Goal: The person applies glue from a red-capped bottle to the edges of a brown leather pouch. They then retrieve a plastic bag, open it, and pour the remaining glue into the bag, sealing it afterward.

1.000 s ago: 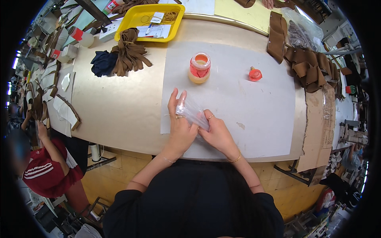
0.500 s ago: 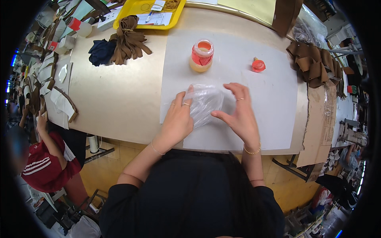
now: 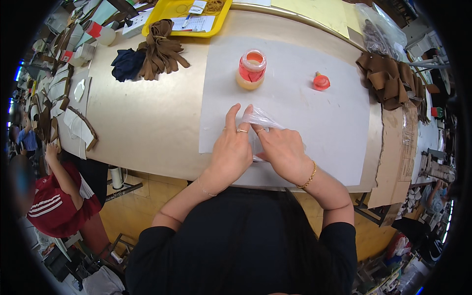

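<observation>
A crumpled clear plastic bag [image 3: 264, 118] is stretched between my two hands, low over the grey sheet. My left hand [image 3: 233, 150] grips its left side, one finger pointing up free of the film and another under its edge. My right hand [image 3: 285, 151] is closed on the bag from the right, with bent fingers partly hidden by the film. Just beyond stands an open jar [image 3: 243, 78] with a red band and yellowish contents. A red cap [image 3: 321, 82] with a short stub lies farther right.
Grey sheet [image 3: 339, 142] covers part of the table. Far left are a yellow tray [image 3: 216, 30], brown strips [image 3: 160, 51] and dark blue cloth [image 3: 126, 65]. Brown pieces [image 3: 386, 78] and cardboard [image 3: 392, 162] line the right edge. A person in red [image 3: 56, 204] is at left.
My right hand has moved left and closed on the bag beside my left hand. The bag is now gathered and pulled taut between them. Brown material at the far right edge has left view.
</observation>
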A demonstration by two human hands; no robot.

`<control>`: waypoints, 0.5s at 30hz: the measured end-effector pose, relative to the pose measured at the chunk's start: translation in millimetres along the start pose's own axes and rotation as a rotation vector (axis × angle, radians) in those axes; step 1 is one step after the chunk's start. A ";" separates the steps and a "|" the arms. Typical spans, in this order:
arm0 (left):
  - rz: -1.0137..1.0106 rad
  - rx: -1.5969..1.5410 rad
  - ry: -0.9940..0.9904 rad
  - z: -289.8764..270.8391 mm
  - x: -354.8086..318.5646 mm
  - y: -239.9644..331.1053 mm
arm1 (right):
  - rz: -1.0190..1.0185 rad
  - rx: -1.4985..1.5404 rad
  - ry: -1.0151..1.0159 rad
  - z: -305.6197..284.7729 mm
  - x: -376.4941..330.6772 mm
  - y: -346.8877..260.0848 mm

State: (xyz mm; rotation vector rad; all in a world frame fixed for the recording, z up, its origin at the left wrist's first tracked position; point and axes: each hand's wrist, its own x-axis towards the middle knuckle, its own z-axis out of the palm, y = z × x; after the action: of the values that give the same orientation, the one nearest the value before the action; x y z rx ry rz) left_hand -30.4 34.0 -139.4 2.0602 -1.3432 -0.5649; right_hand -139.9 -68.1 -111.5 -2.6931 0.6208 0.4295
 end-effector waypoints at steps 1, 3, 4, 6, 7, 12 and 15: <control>0.024 0.024 0.006 -0.9 0.1 -0.5 | -0.022 0.009 0.038 7.0 1.1 4.7; -0.027 0.035 -0.165 -10.4 2.8 -0.6 | -0.114 0.063 0.171 16.5 1.8 14.5; -0.051 0.040 -0.251 -15.5 3.7 -2.5 | -0.182 0.110 0.265 20.7 -0.4 18.1; -0.107 -0.008 -0.241 -18.4 0.1 -22.1 | -0.218 0.453 0.283 4.8 1.9 23.0; -0.137 -0.031 -0.234 -19.9 -1.1 -32.7 | -0.165 0.743 0.194 -20.3 -0.5 25.2; -0.134 -0.352 -0.234 -34.6 3.0 -39.1 | -0.030 0.720 0.672 -20.8 42.6 60.8; -0.107 -0.367 -0.239 -38.6 6.9 -30.2 | -0.079 0.696 0.752 15.9 93.8 74.6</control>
State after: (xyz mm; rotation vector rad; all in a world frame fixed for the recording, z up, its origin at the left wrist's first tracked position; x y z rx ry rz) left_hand 16.9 46.7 -132.4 1.8097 -1.1568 -1.0492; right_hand -97.6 -159.0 -179.0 -2.1116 0.6770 -0.7325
